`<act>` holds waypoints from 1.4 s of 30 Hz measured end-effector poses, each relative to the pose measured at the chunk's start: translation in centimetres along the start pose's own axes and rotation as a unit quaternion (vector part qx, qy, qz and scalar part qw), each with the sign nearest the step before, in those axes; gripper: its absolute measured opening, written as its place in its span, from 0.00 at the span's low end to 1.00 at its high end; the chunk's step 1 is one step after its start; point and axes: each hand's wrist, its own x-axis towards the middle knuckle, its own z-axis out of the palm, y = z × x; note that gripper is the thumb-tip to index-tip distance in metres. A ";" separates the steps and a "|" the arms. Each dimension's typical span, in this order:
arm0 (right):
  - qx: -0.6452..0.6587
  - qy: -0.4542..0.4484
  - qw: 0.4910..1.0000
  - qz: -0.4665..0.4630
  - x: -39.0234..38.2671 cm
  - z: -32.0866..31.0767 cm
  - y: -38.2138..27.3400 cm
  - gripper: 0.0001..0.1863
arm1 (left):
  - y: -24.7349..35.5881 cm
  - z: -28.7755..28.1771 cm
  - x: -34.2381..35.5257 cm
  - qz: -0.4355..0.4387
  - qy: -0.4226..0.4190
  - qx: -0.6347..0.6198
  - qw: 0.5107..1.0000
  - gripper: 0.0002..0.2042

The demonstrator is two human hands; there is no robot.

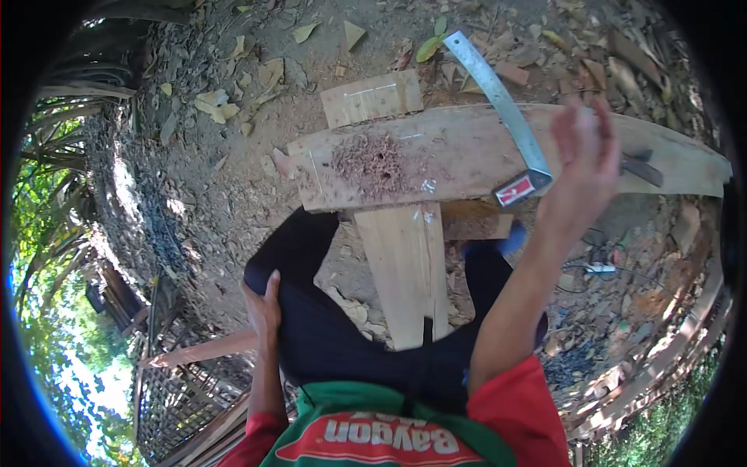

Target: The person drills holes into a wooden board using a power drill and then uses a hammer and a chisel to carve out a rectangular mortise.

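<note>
My left hand rests on my bent left knee with the thumb apart from the fingers, holding nothing. Smeared by motion, my right hand is raised over the right part of a long wooden plank. A pale spot shows between its fingertips, too blurred to name. Just left of that hand, a metal try square lies across the plank, its blade pointing to the far side. To the hand's right lies a dark flat tool. Reddish wood shavings cover the plank's left part around a small dark hole.
A tapered board with pencil-like marks extends from the plank toward me between my legs. Beyond the plank is a small marked board. Dry leaves litter the dirt ground. A cable with a white piece lies at right.
</note>
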 end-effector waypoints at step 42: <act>-0.450 -0.525 0.676 -0.256 -23.4 -14.4 9.5 0.14 | -3.5 4.0 -13.4 0.484 -0.032 -0.041 0.874 0.18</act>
